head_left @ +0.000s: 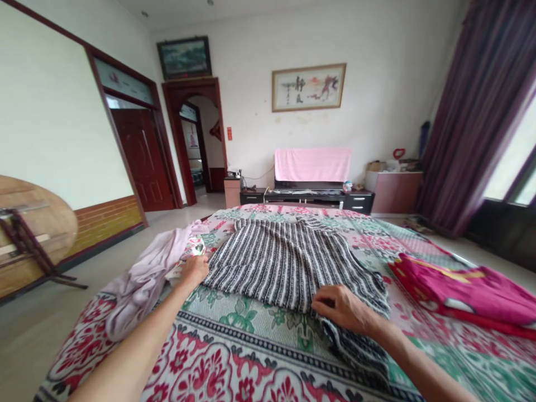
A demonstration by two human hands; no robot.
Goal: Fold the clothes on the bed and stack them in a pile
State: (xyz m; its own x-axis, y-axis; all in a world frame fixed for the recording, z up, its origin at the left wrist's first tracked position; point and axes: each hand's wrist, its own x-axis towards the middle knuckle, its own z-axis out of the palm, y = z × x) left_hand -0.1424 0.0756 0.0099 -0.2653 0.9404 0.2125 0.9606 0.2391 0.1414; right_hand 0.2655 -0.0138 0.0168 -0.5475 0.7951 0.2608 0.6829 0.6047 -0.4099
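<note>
1. Hands first: our left hand (195, 271) is curled shut on the left edge of the striped garment (285, 262), and our right hand (341, 307) pinches its near edge with the fingers close together.
2. The striped garment lies flat on the flowered bedspread (234, 357), straight ahead of us and between both hands.
3. Its long axis seems to run from near to far, though the wide lens makes that hard to judge. One strip trails toward us under the right hand.
4. Our right hand is nearer to us; our left hand reaches farther out.
5. A lilac cloth (142, 279) is bunched just left of our left hand, and a pink garment (469, 290) lies well apart on the right.
</note>
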